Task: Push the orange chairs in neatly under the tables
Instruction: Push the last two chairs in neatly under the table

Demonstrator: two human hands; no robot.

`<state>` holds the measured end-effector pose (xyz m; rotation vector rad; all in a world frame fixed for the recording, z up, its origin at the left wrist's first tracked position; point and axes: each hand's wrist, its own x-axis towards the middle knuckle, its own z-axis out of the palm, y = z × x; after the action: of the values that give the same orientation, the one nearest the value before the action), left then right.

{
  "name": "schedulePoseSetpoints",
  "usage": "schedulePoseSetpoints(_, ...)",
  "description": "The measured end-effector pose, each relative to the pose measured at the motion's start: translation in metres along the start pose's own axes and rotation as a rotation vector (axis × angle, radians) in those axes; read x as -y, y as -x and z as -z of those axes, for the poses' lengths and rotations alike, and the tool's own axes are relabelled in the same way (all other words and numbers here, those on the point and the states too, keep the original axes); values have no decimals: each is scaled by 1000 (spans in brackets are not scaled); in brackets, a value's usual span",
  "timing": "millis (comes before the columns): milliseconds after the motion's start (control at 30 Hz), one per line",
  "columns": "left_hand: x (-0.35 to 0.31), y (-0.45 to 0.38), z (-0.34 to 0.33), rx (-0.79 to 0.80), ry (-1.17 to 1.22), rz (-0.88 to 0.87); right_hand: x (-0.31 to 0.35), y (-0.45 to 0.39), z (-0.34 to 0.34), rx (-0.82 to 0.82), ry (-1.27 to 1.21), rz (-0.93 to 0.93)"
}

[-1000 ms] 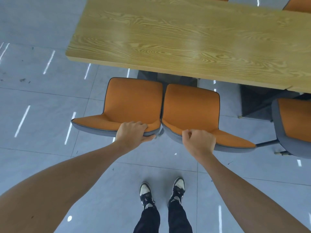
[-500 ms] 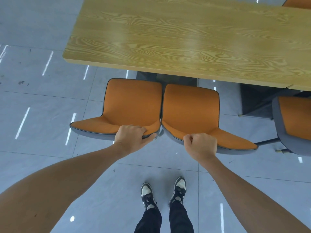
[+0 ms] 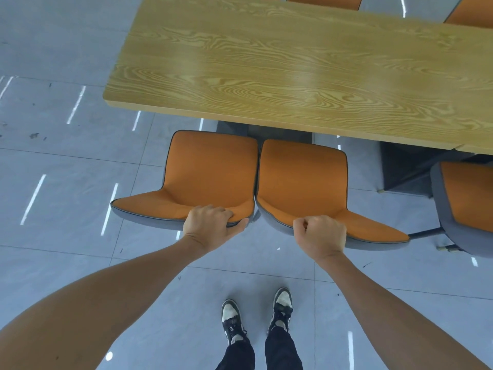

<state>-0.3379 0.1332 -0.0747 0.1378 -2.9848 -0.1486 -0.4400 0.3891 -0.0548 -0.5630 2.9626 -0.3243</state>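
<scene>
Down at the floor (image 3: 61, 161) on the left, grey tiles streaked with white light reflections. Moving in, the left orange chair (image 3: 210, 172) sits with its seat front just short of the bench (image 3: 280, 62) edge, backrest toward the camera. The left hand (image 3: 210, 227) is clamped on that backrest's top rim, near its right end: fingers (image 3: 213, 210) curled over onto the orange padding, thumb pressed along the grey shell behind. A firm grip on the chair.

Right beside it, touching or all but touching along the inner edges, comes the right orange chair (image 3: 302, 180), angled a little (its backrest swings out toward the right). The right hand (image 3: 320, 236) is fisted over the left part of its top rim, fingers wrapped tight around the edge, thumb tucked in front.

Both seats stand out in the open, barely under the wood-grain top, with a dark base visible beneath it just past them.

Further right, a third orange chair (image 3: 466, 198) is cut off by the frame edge, its seat front tucked under the bench corner. Below, between the two forearms, a pair of black-and-white sneakers (image 3: 256, 316) stands on the tiles.
</scene>
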Motion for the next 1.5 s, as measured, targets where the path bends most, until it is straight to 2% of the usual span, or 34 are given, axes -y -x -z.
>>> schedulePoseSetpoints(867,1,2,-2,-19,-6,12,-2,3,2,40,0,11)
schedulePoseSetpoints(1333,1,1,-7,-77,10,22,3,1,2,-10,4,13)
schedulePoseSetpoints(1500,-1,3,3,22,-31,38,2,3,7,42,0,11)
